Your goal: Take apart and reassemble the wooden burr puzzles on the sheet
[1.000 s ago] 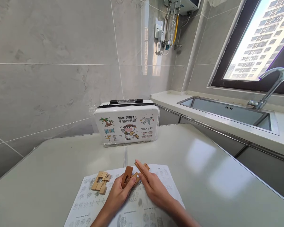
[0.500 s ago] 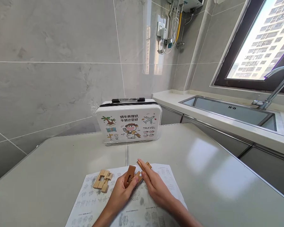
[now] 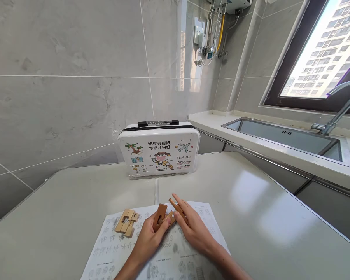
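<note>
My left hand (image 3: 152,232) is closed around notched wooden puzzle pieces: a darker brown one (image 3: 160,216) tilts upward, and a lighter one (image 3: 170,218) lies under the thumb. In my right hand (image 3: 196,229) a thin brown wooden puzzle piece (image 3: 177,209) is gripped between thumb and fingers, just right of the left hand's pieces. Whether the pieces touch one another is hard to see. Left of both hands, several light wooden puzzle pieces (image 3: 121,227) sit joined in a small block, one marked with a "3". Beneath everything lies a printed instruction sheet (image 3: 105,249).
The white table (image 3: 61,217) has a seam down its middle. A white cartoon-printed case (image 3: 161,151) in clear plastic stands behind the sheet. To the right run a counter with a sink (image 3: 280,136) and a faucet (image 3: 338,109), below a window.
My right hand's fingers have lifted and spread, and its thin piece shows more clearly, turned slightly. My left hand and the block on the sheet have stayed put.
</note>
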Available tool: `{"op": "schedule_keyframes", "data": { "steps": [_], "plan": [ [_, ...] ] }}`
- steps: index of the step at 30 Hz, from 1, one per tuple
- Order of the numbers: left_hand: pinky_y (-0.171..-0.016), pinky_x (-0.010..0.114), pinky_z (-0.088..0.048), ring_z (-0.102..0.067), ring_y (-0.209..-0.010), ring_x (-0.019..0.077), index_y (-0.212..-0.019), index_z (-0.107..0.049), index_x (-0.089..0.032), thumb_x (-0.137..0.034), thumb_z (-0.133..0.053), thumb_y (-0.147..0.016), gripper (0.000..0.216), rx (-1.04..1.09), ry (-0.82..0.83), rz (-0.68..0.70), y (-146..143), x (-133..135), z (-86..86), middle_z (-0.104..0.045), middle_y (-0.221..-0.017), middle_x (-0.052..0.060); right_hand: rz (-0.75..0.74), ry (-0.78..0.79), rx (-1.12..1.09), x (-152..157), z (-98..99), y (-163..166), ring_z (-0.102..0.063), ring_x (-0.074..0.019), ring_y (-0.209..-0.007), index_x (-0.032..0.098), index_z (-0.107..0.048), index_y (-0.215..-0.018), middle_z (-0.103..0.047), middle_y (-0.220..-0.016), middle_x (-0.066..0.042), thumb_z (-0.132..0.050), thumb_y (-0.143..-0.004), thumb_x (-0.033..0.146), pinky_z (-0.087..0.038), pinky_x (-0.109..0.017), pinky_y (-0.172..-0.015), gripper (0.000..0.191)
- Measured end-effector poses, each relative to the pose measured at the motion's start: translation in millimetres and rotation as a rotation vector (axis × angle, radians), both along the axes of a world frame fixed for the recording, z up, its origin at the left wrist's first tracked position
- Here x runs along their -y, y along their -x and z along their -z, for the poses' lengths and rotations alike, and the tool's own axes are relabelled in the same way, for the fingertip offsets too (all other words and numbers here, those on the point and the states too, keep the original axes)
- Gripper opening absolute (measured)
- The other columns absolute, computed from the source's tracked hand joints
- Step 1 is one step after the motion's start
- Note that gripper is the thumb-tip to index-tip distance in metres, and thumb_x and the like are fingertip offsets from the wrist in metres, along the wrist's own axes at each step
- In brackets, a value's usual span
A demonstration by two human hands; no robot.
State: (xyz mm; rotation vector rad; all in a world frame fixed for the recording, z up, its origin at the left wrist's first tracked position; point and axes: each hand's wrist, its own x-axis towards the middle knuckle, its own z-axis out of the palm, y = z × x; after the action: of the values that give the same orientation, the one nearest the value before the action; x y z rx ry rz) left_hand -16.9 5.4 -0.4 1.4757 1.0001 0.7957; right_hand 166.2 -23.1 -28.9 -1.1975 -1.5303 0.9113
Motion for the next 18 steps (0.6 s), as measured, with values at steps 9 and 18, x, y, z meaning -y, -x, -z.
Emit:
{"op": "schedule_keyframes", "data": {
  "steps": [9,18],
  "plan": [
    [-0.067,0.026,-0.039,-0.048,-0.072,0.0179,-0.089,-0.068,-0.018,-0.060,-0.065,-0.094,0.043,-0.094,-0.103,0.054,-4.8,5.5,-5.3,-0.058,-0.078,0.001,0.240,-0.229,0.093,1.6,-5.9,-4.3,-0.055,-0.0331,-0.131,0.036,-0.067,-0.138,-0.048,-0.148,-0.012,-0.066,-0.099,0.037,-0.051,-0.052,-0.110,0.039],
    [-0.058,0.026,-0.033,-0.040,-0.063,0.0156,-0.081,-0.066,-0.020,-0.061,-0.065,-0.093,0.043,-0.126,-0.091,0.107,-6.5,9.9,-3.4,-0.050,-0.068,-0.002,0.089,-0.183,0.124,5.8,-14.8,-4.0,-0.056,-0.0365,-0.129,0.032,-0.079,-0.096,-0.048,-0.152,-0.010,-0.075,-0.093,0.033,-0.052,-0.055,-0.104,0.006]
  ]
}}
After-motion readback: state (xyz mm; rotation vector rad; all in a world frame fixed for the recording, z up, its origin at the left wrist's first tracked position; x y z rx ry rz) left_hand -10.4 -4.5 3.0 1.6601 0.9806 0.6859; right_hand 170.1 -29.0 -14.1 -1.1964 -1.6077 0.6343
